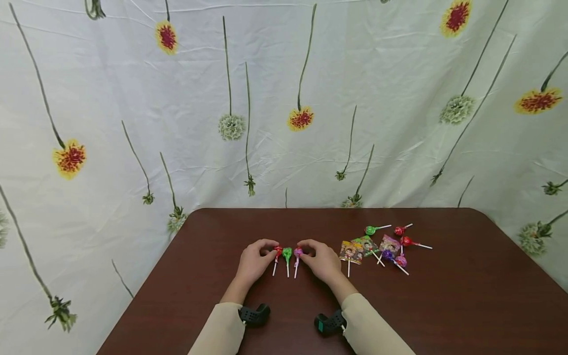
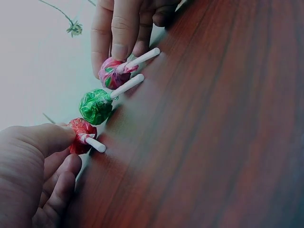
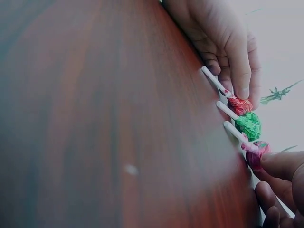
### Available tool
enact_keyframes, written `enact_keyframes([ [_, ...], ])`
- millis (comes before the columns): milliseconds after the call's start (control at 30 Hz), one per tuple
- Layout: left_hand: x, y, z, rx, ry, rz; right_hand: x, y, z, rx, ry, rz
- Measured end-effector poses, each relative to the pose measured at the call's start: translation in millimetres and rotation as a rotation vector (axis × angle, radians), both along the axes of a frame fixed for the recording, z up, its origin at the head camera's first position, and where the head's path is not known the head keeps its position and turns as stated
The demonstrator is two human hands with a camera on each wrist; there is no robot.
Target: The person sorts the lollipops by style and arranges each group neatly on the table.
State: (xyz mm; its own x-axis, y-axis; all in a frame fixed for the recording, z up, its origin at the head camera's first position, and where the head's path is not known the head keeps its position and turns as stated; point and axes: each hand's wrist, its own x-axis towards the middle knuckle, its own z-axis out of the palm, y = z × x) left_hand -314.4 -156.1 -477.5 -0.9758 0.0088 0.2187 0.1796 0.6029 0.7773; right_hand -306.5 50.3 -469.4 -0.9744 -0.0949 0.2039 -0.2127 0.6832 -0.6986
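Observation:
Three wrapped lollipops lie side by side on the dark wooden table, their white sticks toward me. My left hand (image 1: 254,261) pinches the red lollipop (image 2: 81,135) by its head between thumb and fingers. In the middle sits the green lollipop (image 2: 96,106), with neither hand holding it. On the other side, my right hand (image 1: 322,260) pinches the pink-purple lollipop (image 3: 255,155) at its head. The heads are close together in a row, seen clearly in both wrist views.
At the right of the table (image 1: 443,305) lies a loose group of several more lollipops, among them a green one (image 1: 370,230) and a red one (image 1: 406,241). Flat printed packets (image 1: 351,251) lie among them. A flowered cloth (image 1: 275,158) hangs behind the table's far edge.

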Motion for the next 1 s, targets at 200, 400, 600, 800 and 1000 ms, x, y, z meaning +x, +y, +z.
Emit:
enact_keyframes([
  [200,-0.1,0,0.2,-0.004,0.015,0.005,1.4,2,0.8,-0.021,-0.005,0.017],
  [400,-0.2,0,-0.4,0.005,0.015,-0.007,3.8,3,0.9,-0.032,-0.011,0.016],
  [600,-1.2,0,-2.1,0.009,0.016,-0.003,6.2,5,1.4,-0.051,0.002,0.038],
  [800,-2.7,-1,-2.9,0.000,0.029,-0.008,8.8,11,2.4,-0.110,-0.002,0.081],
  [1000,-3.3,-1,-3.4,-0.011,0.027,-0.003,16.0,18,6.1,-0.148,0.015,0.140],
])
